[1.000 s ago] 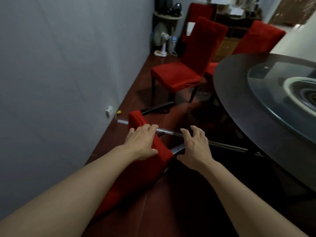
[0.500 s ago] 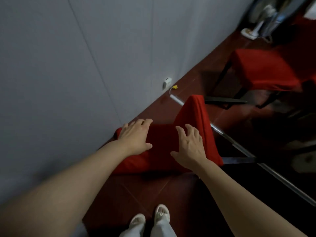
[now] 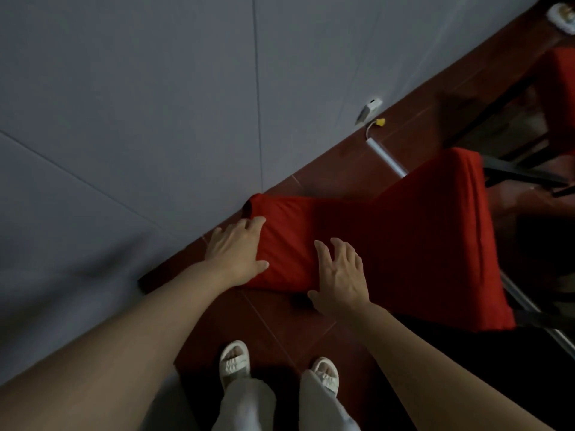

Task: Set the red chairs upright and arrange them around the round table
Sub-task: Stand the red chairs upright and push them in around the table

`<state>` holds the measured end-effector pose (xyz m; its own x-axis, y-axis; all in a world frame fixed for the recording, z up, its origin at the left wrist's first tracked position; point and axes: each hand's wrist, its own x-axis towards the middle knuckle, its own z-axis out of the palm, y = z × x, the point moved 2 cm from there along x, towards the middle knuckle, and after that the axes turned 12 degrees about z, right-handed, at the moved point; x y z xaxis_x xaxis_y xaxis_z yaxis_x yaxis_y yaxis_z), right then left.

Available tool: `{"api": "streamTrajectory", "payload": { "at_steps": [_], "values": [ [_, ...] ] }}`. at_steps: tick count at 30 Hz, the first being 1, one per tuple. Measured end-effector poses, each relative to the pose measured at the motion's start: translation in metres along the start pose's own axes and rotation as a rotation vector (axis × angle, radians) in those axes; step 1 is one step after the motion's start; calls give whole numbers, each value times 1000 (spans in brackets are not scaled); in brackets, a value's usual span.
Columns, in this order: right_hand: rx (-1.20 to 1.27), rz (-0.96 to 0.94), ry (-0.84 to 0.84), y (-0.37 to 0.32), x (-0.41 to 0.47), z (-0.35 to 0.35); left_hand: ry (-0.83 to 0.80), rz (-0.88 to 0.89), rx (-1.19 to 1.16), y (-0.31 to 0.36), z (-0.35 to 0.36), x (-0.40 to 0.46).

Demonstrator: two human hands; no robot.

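2 hands atop fallen chair

The fallen chair lies on the floor, right beside the wall. The left hand and the right hand are on its near end. Two feet stand in front of it. Another chair stands behind, to the right.

red chairs: 2 | hands: 2 | sandals: 2
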<state>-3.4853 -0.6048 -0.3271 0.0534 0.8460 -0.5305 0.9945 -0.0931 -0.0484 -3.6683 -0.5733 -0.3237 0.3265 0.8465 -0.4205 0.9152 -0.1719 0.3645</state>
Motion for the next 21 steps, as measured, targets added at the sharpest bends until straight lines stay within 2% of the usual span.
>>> {"api": "streamTrajectory", "payload": {
  "at_steps": [7,21],
  "values": [
    [-38,-95,-7,-49,75,99,-1,-82,-3,-92,92,43],
    [-185,-119,-55,-69,243,354,-18,-101,-38,-223,324,178]
  ]
}}
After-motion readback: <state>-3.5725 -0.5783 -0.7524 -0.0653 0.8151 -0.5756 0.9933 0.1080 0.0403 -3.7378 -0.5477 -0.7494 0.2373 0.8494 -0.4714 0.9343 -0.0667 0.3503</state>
